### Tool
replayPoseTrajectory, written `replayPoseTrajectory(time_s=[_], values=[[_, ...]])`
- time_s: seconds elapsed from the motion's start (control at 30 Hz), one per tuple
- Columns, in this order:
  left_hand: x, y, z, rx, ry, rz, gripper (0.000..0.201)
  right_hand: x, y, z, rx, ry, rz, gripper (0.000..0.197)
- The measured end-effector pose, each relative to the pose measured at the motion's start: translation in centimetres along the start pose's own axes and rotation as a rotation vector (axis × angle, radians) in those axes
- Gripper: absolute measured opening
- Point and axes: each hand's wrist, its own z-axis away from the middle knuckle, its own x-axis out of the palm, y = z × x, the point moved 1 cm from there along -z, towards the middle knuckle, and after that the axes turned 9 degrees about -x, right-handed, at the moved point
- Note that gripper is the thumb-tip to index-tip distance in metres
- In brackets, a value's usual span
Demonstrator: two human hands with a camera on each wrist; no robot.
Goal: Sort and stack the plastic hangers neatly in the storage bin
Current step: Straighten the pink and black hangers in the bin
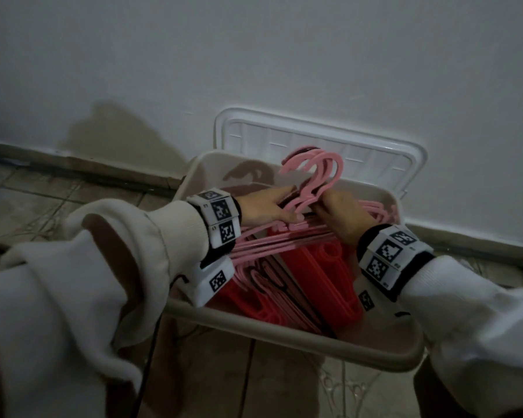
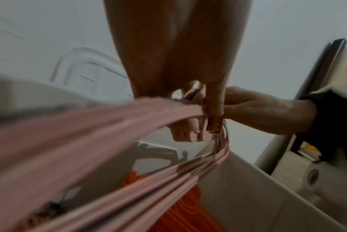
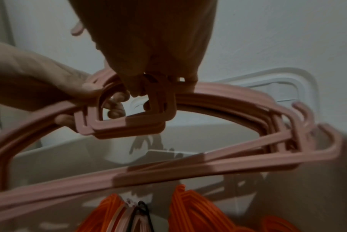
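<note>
- We had the bundle of pale pink plastic hangers [image 1: 310,188] over the beige plastic storage bin [image 1: 299,336], both hands at its necks.
- Left hand [image 1: 266,208] and right hand [image 1: 341,214] had fingers curled round it.
- Red plastic hangers [image 1: 323,276] already sat inside; next we'd probably need to lower the pink ones level beside them.

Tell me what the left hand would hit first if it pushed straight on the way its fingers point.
The left hand points right, at the necks of the pink hangers it already touches; just behind them is the right hand. Depth is unclear.

Cream sleeves [image 1: 103,267], marker-printed wristbands [image 1: 221,217]
</note>
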Motion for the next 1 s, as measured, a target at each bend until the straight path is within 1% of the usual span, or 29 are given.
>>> replayPoseTrajectory(time_s=[0.1, 0.17, 0.23, 0.27, 0.33, 0.4, 0.43, 0.5, 0.53, 0.57, 0.67, 0.7, 0.73, 0.77, 0.8, 0.83, 0.9, 0.93, 0.97, 1.0], values=[[0.0, -0.6, -0.5, -0.024, 0.074, -0.057, 0.052, 0.4, -0.1, -0.6, 0.017, 0.002, 0.105, 0.034], [0.3, -0.8, -0.5, -0.057, 0.149, -0.203, 0.043, 0.9, -0.3, -0.9, 0.028, 0.038, 0.088, 0.036], [0.5, -0.8, -0.3, -0.078, 0.226, -0.425, 0.037, 1.5, -0.5, -1.1, 0.026, 0.061, 0.079, 0.035], [0.6, -0.7, -0.1, -0.074, 0.262, -0.500, 0.035, 1.7, -0.6, -1.2, 0.021, 0.059, 0.087, 0.034], [0.6, -0.7, 0.1, -0.048, 0.303, -0.542, 0.029, 1.7, -0.7, -1.4, 0.033, 0.031, 0.077, 0.031], [0.7, -0.6, 0.3, -0.016, 0.279, -0.532, 0.023, 1.3, -0.6, -1.3, 0.029, 0.022, -0.022, 0.028], [0.6, -0.4, 0.3, -0.007, 0.259, -0.537, 0.021, 1.0, -0.6, -1.2, 0.029, 0.028, -0.129, 0.030], [0.5, 0.0, 0.3, 0.021, 0.229, -0.575, 0.025, 0.7, -0.5, -0.8, 0.093, 0.052, -0.405, 0.041], [0.5, 0.3, 0.3, 0.047, 0.221, -0.590, 0.028, 0.8, -0.4, -0.7, 0.131, 0.052, -0.489, 0.045], [0.5, 0.4, 0.3, 0.063, 0.217, -0.600, 0.031, 0.9, -0.5, -0.6, 0.143, 0.037, -0.507, 0.045], [0.3, 0.0, 0.2, 0.115, 0.231, -0.673, 0.036, 1.7, -0.7, -0.8, 0.068, 0.032, -0.518, 0.039], [0.0, -0.2, 0.2, 0.101, 0.241, -0.727, 0.039, 1.9, -1.0, -0.7, 0.061, 0.049, -0.533, 0.037], [-0.3, -0.7, 0.0, 0.086, 0.254, -0.769, 0.047, 2.2, -1.0, -0.6, 0.048, 0.069, -0.530, 0.036], [-0.6, -1.1, -0.1, 0.048, 0.254, -0.801, 0.056, 2.5, -1.1, -0.5, 0.038, 0.088, -0.516, 0.034], [-0.8, -1.6, -0.1, 0.013, 0.268, -0.824, 0.060, 2.9, -1.0, -0.4, 0.031, 0.100, -0.507, 0.033], [-1.0, -2.0, 0.2, -0.029, 0.291, -0.846, 0.058, 3.0, -0.9, -0.4, 0.033, 0.109, -0.506, 0.031], [-1.5, -2.6, 0.8, -0.079, 0.408, -0.807, 0.043, 3.3, 0.0, -0.8, 0.061, 0.121, -0.499, 0.029], [-1.5, -3.1, 1.0, -0.138, 0.411, -0.746, 0.037, 3.5, 0.8, -1.1, 0.083, 0.125, -0.499, 0.029], [-1.5, -3.1, 1.7, -0.209, 0.385, -0.698, 0.033, 3.5, 1.5, -1.3, 0.129, 0.132, -0.521, 0.030], [-1.2, -4.3, 1.5, -0.294, 0.303, -0.683, 0.030, 3.6, 2.3, -1.5, 0.161, 0.157, -0.567, 0.031]])
